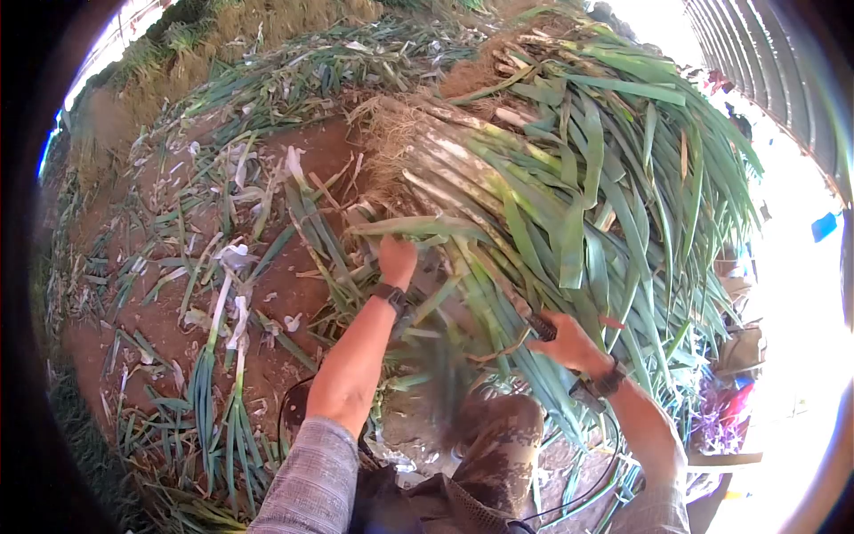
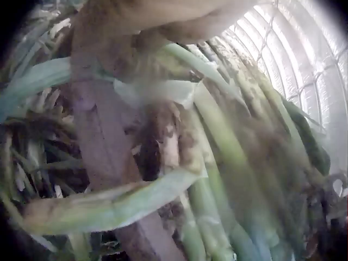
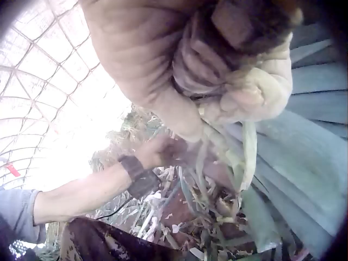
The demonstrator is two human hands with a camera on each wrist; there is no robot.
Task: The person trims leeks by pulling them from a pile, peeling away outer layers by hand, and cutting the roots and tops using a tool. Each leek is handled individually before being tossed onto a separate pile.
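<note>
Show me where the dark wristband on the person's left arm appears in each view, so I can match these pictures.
Head: just left of centre, slightly below mid-height; the wristband sits there.
Left wrist: not in this picture.
Right wrist: left of centre, below mid-height.
Shared landmark: the leeks, right of centre in the head view, lower right in left wrist, right side in right wrist.

White glare burns right of the heap of long, green-leaved stalks (image 1: 578,191) in the head view (edges bowed, black-rimmed); wrist views look hazy, blurred.
</note>
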